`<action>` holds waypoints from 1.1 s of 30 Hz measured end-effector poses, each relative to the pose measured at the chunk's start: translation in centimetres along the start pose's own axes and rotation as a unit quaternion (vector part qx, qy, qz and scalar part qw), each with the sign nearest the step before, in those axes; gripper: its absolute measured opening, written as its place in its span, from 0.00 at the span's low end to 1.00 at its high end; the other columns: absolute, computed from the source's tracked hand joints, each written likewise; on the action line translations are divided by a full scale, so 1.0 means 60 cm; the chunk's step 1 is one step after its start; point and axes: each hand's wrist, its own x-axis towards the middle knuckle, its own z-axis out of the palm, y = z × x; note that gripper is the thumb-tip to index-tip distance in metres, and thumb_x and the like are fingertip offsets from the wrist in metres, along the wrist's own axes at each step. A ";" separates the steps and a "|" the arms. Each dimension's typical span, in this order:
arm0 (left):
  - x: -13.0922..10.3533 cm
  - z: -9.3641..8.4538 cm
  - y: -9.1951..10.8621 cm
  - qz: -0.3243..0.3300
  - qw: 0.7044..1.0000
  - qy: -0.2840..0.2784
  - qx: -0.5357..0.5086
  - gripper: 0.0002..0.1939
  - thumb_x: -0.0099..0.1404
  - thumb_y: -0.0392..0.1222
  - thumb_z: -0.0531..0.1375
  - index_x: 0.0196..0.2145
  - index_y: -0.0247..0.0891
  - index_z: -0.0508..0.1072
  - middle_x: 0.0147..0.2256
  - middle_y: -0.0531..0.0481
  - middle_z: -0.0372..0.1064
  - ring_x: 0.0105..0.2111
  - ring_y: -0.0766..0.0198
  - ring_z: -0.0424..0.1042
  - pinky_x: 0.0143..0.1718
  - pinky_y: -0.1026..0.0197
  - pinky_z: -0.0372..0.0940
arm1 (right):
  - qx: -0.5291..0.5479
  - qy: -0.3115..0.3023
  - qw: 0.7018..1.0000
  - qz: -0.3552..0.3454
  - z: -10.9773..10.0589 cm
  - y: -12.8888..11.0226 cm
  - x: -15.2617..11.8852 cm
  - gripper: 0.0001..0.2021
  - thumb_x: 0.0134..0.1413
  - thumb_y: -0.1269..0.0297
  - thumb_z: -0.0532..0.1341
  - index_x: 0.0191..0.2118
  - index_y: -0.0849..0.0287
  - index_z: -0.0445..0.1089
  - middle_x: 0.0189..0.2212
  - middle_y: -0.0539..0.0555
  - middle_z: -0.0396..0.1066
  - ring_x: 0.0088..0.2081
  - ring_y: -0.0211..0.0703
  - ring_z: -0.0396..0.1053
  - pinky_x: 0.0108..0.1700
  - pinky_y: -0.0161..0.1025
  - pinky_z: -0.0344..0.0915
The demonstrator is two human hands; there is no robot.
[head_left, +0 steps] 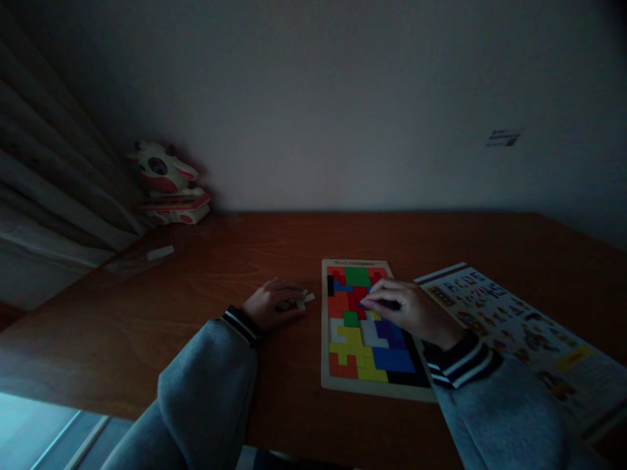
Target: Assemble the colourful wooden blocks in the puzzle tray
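Note:
A wooden puzzle board (324, 339) lies flat on the table, filled with coloured block pieces in red, green, yellow, blue, purple, white and black. Over its right side, my right hand (399, 303) is closed in a pinch, fingertips around a small purple piece (363, 303) just above the red and blue blocks. To the left of the board, my left hand (277, 303) rests on the table, its fingers curved around a few pale pieces (307, 299); they show between thumb and fingers.
A printed pattern sheet (529, 326) lies right of the board, partly under my right sleeve. A cow-shaped toy (169, 183) stands at the back left of the wooden table (274, 241), beside a curtain (44, 163). A wall rises behind.

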 end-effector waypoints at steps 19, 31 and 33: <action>0.055 0.043 0.102 0.060 0.982 0.175 -0.048 0.12 0.67 0.44 0.63 0.47 0.40 0.75 0.42 0.45 0.76 0.39 0.61 0.75 0.41 0.59 0.72 | 0.331 0.019 0.921 0.202 0.047 -0.053 0.017 0.14 0.55 0.51 0.64 0.41 0.55 0.72 0.35 0.51 0.78 0.34 0.39 0.76 0.39 0.38 0.74; 0.057 0.041 0.100 0.072 0.986 0.139 -0.053 0.09 0.68 0.42 0.61 0.42 0.37 0.78 0.39 0.45 0.77 0.37 0.62 0.75 0.40 0.59 0.71 | 0.272 0.009 0.956 0.106 0.053 -0.064 0.017 0.11 0.57 0.54 0.64 0.42 0.52 0.75 0.40 0.53 0.76 0.43 0.42 0.74 0.50 0.43 0.71; 0.058 0.044 0.097 0.070 0.989 0.125 -0.043 0.08 0.68 0.41 0.60 0.42 0.38 0.78 0.39 0.45 0.77 0.38 0.61 0.75 0.41 0.58 0.71 | 0.229 0.042 0.969 0.081 0.053 -0.059 0.017 0.09 0.57 0.53 0.64 0.38 0.52 0.76 0.41 0.53 0.75 0.45 0.44 0.73 0.50 0.43 0.70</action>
